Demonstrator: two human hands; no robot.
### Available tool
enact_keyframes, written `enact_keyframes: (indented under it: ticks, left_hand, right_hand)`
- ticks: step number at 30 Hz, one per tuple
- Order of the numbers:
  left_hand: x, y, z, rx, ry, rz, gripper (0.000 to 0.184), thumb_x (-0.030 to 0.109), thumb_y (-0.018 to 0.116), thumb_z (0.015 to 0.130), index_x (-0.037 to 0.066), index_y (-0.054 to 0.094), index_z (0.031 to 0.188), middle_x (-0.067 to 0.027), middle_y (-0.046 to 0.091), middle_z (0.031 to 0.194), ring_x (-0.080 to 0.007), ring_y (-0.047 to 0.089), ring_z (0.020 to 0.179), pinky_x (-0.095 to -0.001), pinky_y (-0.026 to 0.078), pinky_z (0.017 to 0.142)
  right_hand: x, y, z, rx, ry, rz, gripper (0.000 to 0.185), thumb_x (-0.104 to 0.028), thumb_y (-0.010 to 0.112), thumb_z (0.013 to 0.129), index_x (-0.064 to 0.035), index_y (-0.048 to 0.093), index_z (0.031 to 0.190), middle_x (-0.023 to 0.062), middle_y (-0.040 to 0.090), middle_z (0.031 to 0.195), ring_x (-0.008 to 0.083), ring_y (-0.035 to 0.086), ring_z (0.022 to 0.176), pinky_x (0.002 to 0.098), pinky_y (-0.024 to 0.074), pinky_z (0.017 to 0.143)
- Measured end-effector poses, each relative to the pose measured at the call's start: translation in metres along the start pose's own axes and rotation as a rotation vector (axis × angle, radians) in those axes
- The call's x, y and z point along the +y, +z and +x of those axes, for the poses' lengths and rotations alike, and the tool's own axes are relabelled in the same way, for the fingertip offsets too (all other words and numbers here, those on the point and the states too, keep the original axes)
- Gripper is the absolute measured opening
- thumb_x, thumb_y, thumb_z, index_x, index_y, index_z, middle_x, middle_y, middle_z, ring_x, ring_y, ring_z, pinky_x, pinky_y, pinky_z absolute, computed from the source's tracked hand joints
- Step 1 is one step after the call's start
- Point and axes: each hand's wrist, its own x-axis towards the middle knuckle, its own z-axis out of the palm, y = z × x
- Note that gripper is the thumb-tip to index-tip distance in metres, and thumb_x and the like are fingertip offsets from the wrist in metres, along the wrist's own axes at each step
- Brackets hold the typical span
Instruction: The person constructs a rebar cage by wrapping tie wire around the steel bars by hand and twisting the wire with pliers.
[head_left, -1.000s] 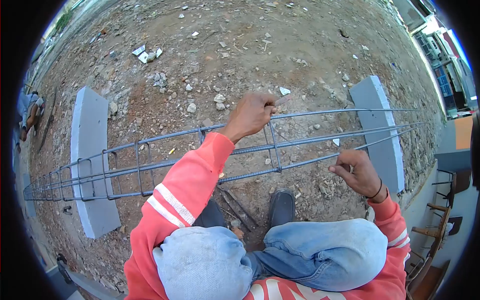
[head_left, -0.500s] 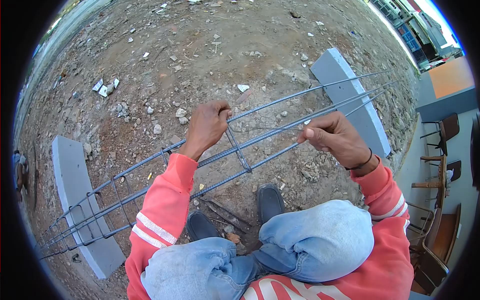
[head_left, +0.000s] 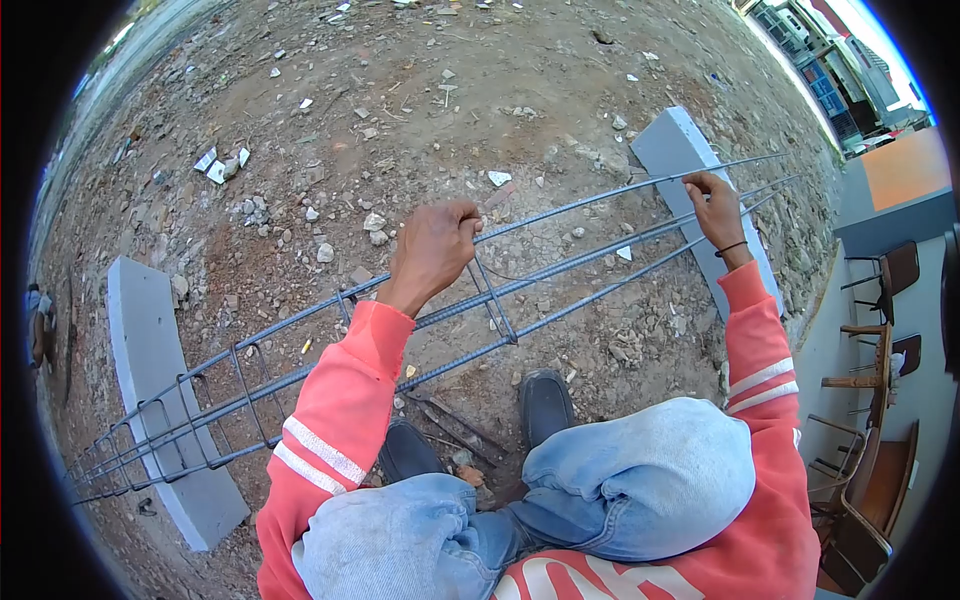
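Note:
A long cage of steel rebar (head_left: 590, 262) slants across the view, with square stirrups (head_left: 243, 385) around its left part. At one separate stirrup (head_left: 493, 300), my left hand (head_left: 432, 252) is closed where the stirrup's upper corner meets the top bar. A thin tie wire (head_left: 505, 276) curves out from beneath those fingers. My right hand (head_left: 716, 212) is above the right end of the bars, fingers bent and thumb tucked in close to the top bar. Whatever lies between its fingertips is too small to make out.
Two grey blocks bear the bars, one at left (head_left: 150, 330) and one at right (head_left: 680, 145). My shoes (head_left: 545, 405) are on rubble-strewn ground. Chairs (head_left: 888, 275) stand by a wall at right. Another person (head_left: 40, 325) shows at the far left edge.
My right hand has moved up and right, away from the lower bar toward the right block. The wire no longer shows stretched between my hands. My left hand stays at the stirrup corner.

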Motion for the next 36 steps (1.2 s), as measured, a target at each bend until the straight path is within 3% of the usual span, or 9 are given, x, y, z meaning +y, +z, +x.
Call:
enact_keyframes:
  ticks: [4, 9, 13, 16, 21, 28, 31, 33, 36]
  left_hand:
    - [0.003, -0.002, -0.001, -0.003, -0.021, -0.025, 0.018, 0.021, 0.059, 0.092, 0.007, 0.070, 0.090, -0.0194, 0.065, 0.076, -0.0399, 0.063, 0.073, -0.0478, 0.048, 0.067]
    - [0.001, 0.001, 0.000, 0.039, 0.036, -0.072, 0.012, 0.011, 0.062, 0.088, 0.000, 0.067, 0.088, -0.0185, 0.060, 0.068, -0.0317, 0.058, 0.059, -0.0394, 0.045, 0.059]
    - [0.003, 0.001, -0.001, 0.024, 0.032, -0.007, 0.012, 0.010, 0.062, 0.088, -0.001, 0.067, 0.089, -0.0182, 0.059, 0.066, -0.0309, 0.057, 0.058, -0.0389, 0.044, 0.058]
    - [0.000, 0.002, 0.000, 0.025, 0.063, -0.014, 0.012, 0.009, 0.061, 0.089, -0.001, 0.066, 0.088, -0.0165, 0.057, 0.064, -0.0269, 0.054, 0.056, -0.0373, 0.043, 0.057]
    - [-0.001, 0.003, 0.000, 0.031, 0.038, -0.046, 0.011, 0.009, 0.061, 0.090, -0.001, 0.065, 0.086, -0.0123, 0.054, 0.062, -0.0176, 0.047, 0.055, -0.0336, 0.039, 0.055]
    - [0.003, 0.001, 0.001, -0.015, 0.012, -0.040, 0.011, 0.009, 0.062, 0.090, -0.001, 0.064, 0.085, -0.0099, 0.053, 0.061, -0.0136, 0.045, 0.055, -0.0319, 0.038, 0.054]
    - [0.005, 0.002, 0.001, 0.014, 0.020, -0.038, 0.012, 0.011, 0.063, 0.089, 0.000, 0.066, 0.085, -0.0184, 0.054, 0.060, -0.0328, 0.053, 0.053, -0.0405, 0.042, 0.055]
    - [0.006, 0.001, 0.001, -0.008, -0.012, -0.024, 0.010, 0.008, 0.063, 0.089, -0.001, 0.064, 0.085, -0.0098, 0.054, 0.062, -0.0140, 0.047, 0.055, -0.0320, 0.038, 0.054]
    - [0.005, 0.001, 0.001, 0.011, 0.024, -0.025, 0.009, 0.007, 0.063, 0.089, -0.001, 0.064, 0.085, -0.0110, 0.056, 0.063, -0.0164, 0.048, 0.055, -0.0331, 0.039, 0.054]
  right_hand:
    - [0.003, 0.027, 0.020, 0.174, -0.325, -0.496, 0.022, -0.013, 0.052, 0.096, -0.0132, 0.072, 0.105, 0.0096, 0.070, 0.104, 0.0289, 0.064, 0.104, 0.0462, 0.0483, 0.089]
    - [0.020, 0.040, 0.085, -0.326, -0.059, -0.699, 0.023, -0.015, 0.052, 0.093, -0.0147, 0.075, 0.100, 0.0074, 0.072, 0.101, 0.0312, 0.065, 0.104, 0.0500, 0.0478, 0.088]
    - [0.024, 0.054, 0.126, -0.741, -0.086, -0.495, 0.019, -0.018, 0.060, 0.089, -0.0092, 0.075, 0.093, 0.0119, 0.071, 0.083, 0.0246, 0.067, 0.081, 0.0387, 0.0514, 0.075]
    - [0.003, 0.075, 0.134, -0.690, -0.155, -0.359, 0.017, -0.017, 0.060, 0.089, -0.0051, 0.073, 0.091, 0.0085, 0.068, 0.074, 0.0220, 0.063, 0.072, 0.0387, 0.0478, 0.069]
    - [0.021, 0.054, 0.136, -0.697, -0.119, -0.606, 0.023, -0.021, 0.065, 0.087, -0.0004, 0.073, 0.095, 0.0197, 0.071, 0.085, 0.0347, 0.067, 0.081, 0.0435, 0.0497, 0.074]
    - [0.032, 0.024, 0.105, -0.479, -0.237, -0.428, 0.018, -0.021, 0.065, 0.088, -0.0051, 0.073, 0.087, 0.0147, 0.071, 0.087, 0.0332, 0.066, 0.085, 0.0429, 0.0495, 0.077]
    - [0.007, 0.024, 0.094, -0.231, -0.325, -0.625, 0.019, -0.022, 0.062, 0.091, -0.0070, 0.073, 0.087, 0.0117, 0.068, 0.092, 0.0306, 0.064, 0.094, 0.0424, 0.0483, 0.081]
    - [0.011, 0.049, 0.106, -0.175, -0.330, -0.534, 0.020, -0.023, 0.061, 0.092, -0.0074, 0.073, 0.087, 0.0107, 0.067, 0.094, 0.0299, 0.062, 0.097, 0.0424, 0.0479, 0.083]
    - [-0.009, 0.083, 0.121, -0.270, -0.451, -0.519, 0.017, -0.023, 0.065, 0.089, -0.0091, 0.074, 0.087, 0.0096, 0.069, 0.093, 0.0309, 0.065, 0.094, 0.0440, 0.0502, 0.079]
